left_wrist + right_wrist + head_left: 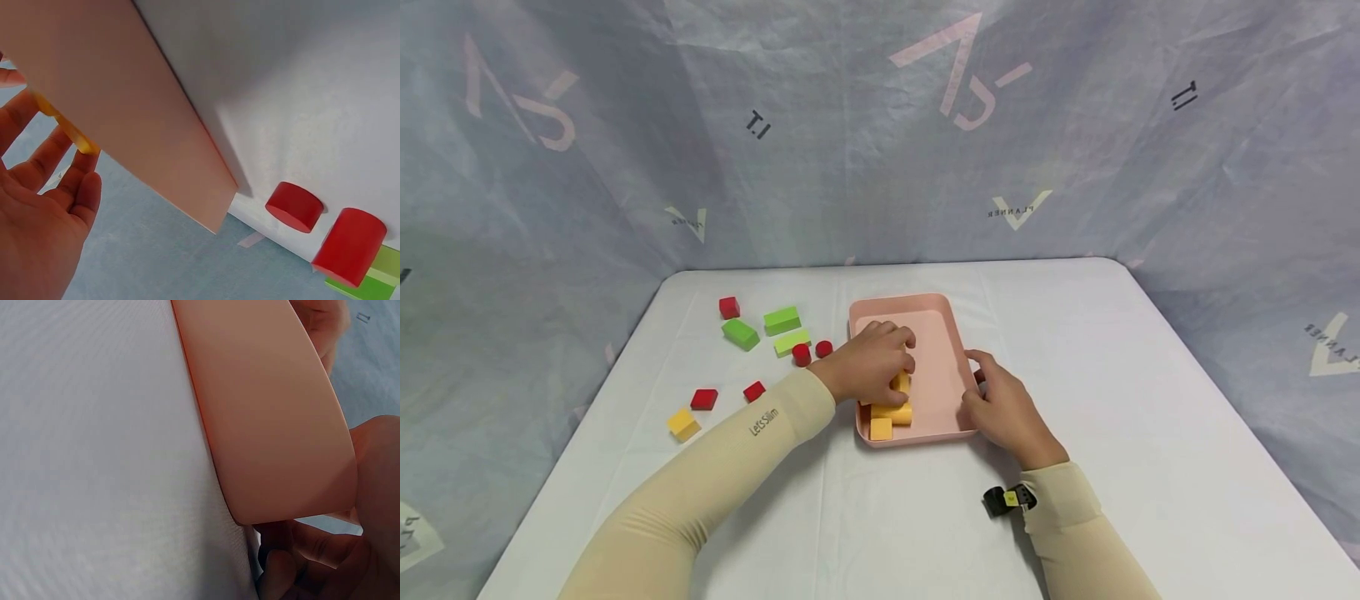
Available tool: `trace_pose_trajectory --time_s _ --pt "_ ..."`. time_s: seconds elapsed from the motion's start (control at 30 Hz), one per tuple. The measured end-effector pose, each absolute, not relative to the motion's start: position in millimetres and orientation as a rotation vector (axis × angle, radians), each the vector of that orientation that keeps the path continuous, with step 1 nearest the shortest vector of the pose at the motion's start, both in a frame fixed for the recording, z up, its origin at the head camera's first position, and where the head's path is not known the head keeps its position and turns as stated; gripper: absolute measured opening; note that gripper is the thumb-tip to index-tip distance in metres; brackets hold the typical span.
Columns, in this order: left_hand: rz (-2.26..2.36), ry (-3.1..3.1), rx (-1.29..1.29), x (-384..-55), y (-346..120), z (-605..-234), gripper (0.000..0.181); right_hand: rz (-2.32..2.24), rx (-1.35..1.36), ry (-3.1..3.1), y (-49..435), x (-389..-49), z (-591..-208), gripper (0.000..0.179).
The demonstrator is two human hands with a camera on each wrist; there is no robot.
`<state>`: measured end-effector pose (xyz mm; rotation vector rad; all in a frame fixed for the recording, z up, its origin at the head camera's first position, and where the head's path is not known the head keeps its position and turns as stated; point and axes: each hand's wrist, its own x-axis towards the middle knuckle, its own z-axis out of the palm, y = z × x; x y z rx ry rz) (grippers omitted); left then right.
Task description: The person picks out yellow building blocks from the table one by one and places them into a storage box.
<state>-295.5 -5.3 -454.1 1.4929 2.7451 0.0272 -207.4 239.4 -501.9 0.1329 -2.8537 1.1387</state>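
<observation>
A shallow pink tray [936, 362] lies on the white table. My left hand [872, 358] reaches over its left side, fingers curled down round a yellow block [78, 136], which the tray's wall partly hides in the left wrist view. Nearer me in the tray are a rounded yellow block [895, 414] and a small yellow square block [881, 429]. My right hand [1003, 408] grips the tray's right side near the front corner, thumb at the rim and fingers along the outside. A dark red patch [979, 377] shows between these fingers and the wall.
Left of the tray lie red cylinders [801, 355], several green blocks [782, 321], a red cube [729, 307], flat red blocks [703, 399] and a yellow block [683, 425]. A black device [1009, 500] sits at the right wrist. A grey printed curtain [850, 150] hangs behind the table.
</observation>
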Motion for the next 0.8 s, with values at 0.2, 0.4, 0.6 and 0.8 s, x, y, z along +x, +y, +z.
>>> trace_pose_trajectory --time_s 0.2,0.4,0.6,0.8 --pt "0.053 2.730 1.482 -294.6 -5.9 -454.9 0.029 1.132 0.127 -2.857 238.8 -207.6 -503.0 0.063" --pt "0.045 2.719 1.464 -294.0 -7.4 -456.7 0.033 1.134 0.127 -2.871 237.4 -208.2 -502.9 0.063" --pt "0.060 2.715 1.480 -294.6 -7.1 -457.4 0.034 1.136 0.115 -2.875 237.1 -207.6 -500.5 0.062" --pt "0.067 2.714 1.500 -296.0 -8.5 -459.5 0.034 1.137 0.116 -2.873 237.5 -207.2 -500.7 0.063"
